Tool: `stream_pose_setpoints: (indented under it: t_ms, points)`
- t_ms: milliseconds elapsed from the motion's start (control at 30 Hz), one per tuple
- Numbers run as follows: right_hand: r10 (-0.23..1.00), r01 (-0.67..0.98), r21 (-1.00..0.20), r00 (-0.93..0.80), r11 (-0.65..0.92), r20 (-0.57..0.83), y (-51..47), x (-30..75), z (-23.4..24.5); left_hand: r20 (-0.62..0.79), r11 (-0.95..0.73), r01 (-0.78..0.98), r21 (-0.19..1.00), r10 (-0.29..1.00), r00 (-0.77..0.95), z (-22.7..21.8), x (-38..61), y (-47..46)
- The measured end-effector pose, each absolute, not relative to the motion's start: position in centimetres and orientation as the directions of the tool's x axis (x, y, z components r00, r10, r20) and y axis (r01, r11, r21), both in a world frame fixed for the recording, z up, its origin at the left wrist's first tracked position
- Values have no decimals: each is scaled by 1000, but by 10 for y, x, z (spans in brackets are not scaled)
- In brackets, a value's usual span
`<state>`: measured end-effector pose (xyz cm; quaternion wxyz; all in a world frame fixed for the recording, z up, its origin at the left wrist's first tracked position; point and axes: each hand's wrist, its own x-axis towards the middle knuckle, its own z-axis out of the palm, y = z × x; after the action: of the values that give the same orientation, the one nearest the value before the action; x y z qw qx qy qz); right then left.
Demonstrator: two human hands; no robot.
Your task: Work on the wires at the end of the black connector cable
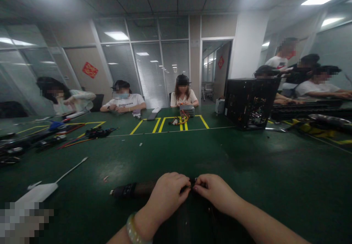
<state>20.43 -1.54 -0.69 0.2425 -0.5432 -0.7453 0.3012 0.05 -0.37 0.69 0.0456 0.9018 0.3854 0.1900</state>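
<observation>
My left hand (171,189), with a bangle at the wrist, is curled over the right part of a dark cylindrical device (143,189). This device lies across the table and has a black ringed collar and a small metal tip at its left end. Close by on the right, my right hand (213,189) is pinched, its fingertips almost meeting those of the left. Both sets of fingers are closed on something small that I cannot make out. The right end of the device is hidden by my hands.
A white device with a cable (41,192) lies at the front left. Cables and black parts (99,132) spread over the left side. At the back right stands a black computer case (250,104). Several people sit around the green table (176,148); a metal box (187,110) is opposite.
</observation>
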Motion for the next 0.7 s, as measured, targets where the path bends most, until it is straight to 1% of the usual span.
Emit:
stream_pose_setpoints:
  t_ms: [233, 433, 700]
  points:
    - [952, 642, -736, -306, 216, 12, -16, 204, -8, 309, -697, 674, 246, 715, 627, 7, 0, -6]
    - [952, 626, -748, -305, 219, 23, -16, 204, -10, 282, -700, 662, 267, 714, 641, 8, -2, -7]
    - [952, 643, -739, -305, 203, -4, -21, 201, -4, 286, -690, 665, 285, 724, 628, 5, -4, -9]
